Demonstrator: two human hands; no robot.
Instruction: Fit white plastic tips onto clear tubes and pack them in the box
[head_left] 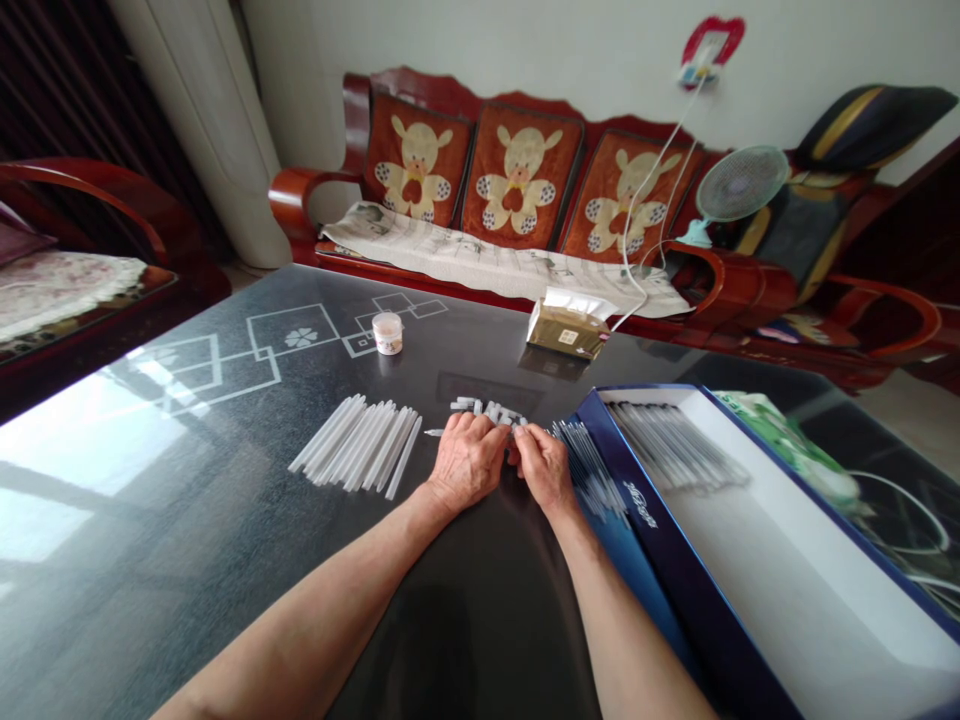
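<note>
Between left hand point(469, 460) and right hand point(545, 466), tube point(436, 432) crosswise, tip left

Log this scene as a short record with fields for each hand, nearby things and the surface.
left hand: curled over a thin tube, tip poking out leftward
right hand: fingertips meeting the left's, grip hidden
ahead: pile of small white caps
left: row of white tubes
right: clear tubes beside blue box
surface: dark glossy table
</note>
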